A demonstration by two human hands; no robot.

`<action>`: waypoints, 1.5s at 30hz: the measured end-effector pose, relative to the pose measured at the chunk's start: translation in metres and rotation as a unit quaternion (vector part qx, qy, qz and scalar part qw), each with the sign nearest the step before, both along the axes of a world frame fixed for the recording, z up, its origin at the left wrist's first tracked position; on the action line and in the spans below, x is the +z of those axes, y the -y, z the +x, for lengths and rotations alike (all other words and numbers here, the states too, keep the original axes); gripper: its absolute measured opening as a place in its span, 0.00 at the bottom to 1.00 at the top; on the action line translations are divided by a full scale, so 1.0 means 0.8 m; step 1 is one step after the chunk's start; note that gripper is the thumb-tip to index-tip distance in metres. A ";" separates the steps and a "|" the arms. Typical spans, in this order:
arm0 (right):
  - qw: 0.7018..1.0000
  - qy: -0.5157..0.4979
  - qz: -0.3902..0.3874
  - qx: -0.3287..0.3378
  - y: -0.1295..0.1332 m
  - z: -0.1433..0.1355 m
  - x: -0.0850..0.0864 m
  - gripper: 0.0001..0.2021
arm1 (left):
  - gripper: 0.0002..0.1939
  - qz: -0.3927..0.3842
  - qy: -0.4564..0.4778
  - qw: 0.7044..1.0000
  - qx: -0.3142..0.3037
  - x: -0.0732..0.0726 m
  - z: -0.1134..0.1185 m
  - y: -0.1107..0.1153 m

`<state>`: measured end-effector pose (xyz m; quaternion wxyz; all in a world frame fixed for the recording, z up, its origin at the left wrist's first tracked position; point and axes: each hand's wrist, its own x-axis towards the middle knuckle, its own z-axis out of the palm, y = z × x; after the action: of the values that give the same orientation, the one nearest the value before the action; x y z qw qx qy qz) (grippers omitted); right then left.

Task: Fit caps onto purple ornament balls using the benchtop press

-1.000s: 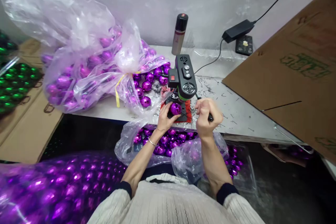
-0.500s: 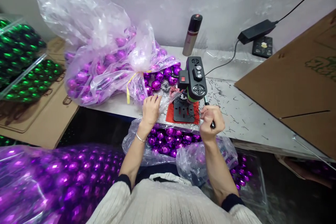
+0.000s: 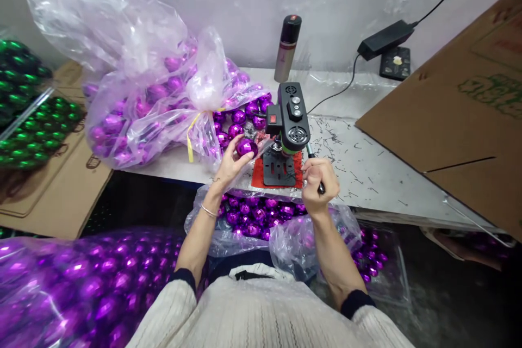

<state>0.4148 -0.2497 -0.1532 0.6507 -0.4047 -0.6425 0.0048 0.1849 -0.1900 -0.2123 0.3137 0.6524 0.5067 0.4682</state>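
My left hand point(image 3: 229, 166) holds a shiny purple faceted ball point(image 3: 246, 147) just left of a small black bench drill point(image 3: 290, 119). The drill stands on a black base plate over a red mat point(image 3: 258, 176), and nothing lies on the plate. My right hand point(image 3: 320, 182) is closed around the drill's lever handle point(image 3: 310, 153) at the machine's right side. Several loose purple balls point(image 3: 238, 117) lie on the table behind my left hand.
A big clear bag of purple balls point(image 3: 134, 103) fills the table's left. More bagged purple balls sit in my lap point(image 3: 253, 217) and at lower left point(image 3: 81, 283). Green balls point(image 3: 28, 119) are at far left. A spray can point(image 3: 287, 46), power adapter point(image 3: 383, 39) and cardboard sheet point(image 3: 457, 114) stand behind and right.
A second ago my left hand held a ball under the drill. It then went left to the loose balls and now comes back holding a purple ball. My right hand stayed on the lever.
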 end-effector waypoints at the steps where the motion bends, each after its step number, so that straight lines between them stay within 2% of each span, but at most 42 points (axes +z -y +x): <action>1: 1.000 -0.002 0.001 -0.002 0.000 0.000 0.002 0.14 | 0.30 -0.048 0.066 0.996 -0.021 -0.006 0.012 0.010; 3: 1.000 -0.002 -0.001 -0.005 -0.001 0.000 0.005 0.15 | 0.30 -0.132 0.156 0.978 -0.047 -0.021 0.036 0.027; 5: 1.000 0.003 -0.008 -0.007 -0.001 0.000 0.008 0.15 | 0.30 -0.151 0.182 0.971 -0.029 -0.038 0.056 0.036; 9: 1.000 0.011 -0.005 0.004 0.000 0.002 0.010 0.13 | 0.35 -0.083 0.112 0.990 0.010 -0.065 0.079 0.034; 12: 1.000 0.011 -0.002 0.015 0.001 0.002 0.010 0.13 | 0.36 -0.038 0.023 0.999 0.032 -0.073 0.083 0.029; 15: 1.000 0.016 0.001 0.019 0.002 0.002 0.010 0.13 | 0.35 -0.007 -0.052 0.998 0.041 -0.071 0.086 0.025; 18: 1.000 0.025 0.006 0.014 0.002 0.002 0.010 0.13 | 0.35 0.009 -0.104 0.994 0.018 -0.063 0.091 0.020; 23: 1.000 0.030 0.000 0.007 0.003 0.002 0.011 0.13 | 0.36 0.056 -0.145 0.987 -0.042 -0.056 0.095 0.017; 26: 0.999 0.035 0.004 0.006 0.003 0.002 0.011 0.13 | 0.34 0.072 -0.158 0.984 -0.047 -0.059 0.092 0.022; 30: 0.999 0.040 0.004 0.003 0.003 0.002 0.011 0.13 | 0.34 0.064 -0.165 0.983 -0.040 -0.062 0.093 0.021; 39: 0.999 0.039 0.000 0.015 0.005 0.005 0.009 0.12 | 0.32 0.076 -0.119 0.990 -0.020 -0.074 0.117 0.012; 45: 0.998 0.061 0.016 0.013 0.003 0.008 -0.011 0.12 | 0.32 0.073 -0.119 0.990 -0.028 -0.072 0.114 0.015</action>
<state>0.4211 -0.2523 -0.1622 0.6167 -0.3850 -0.6863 -0.0217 0.2765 -0.2019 -0.2699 0.2152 0.7386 0.4868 0.4138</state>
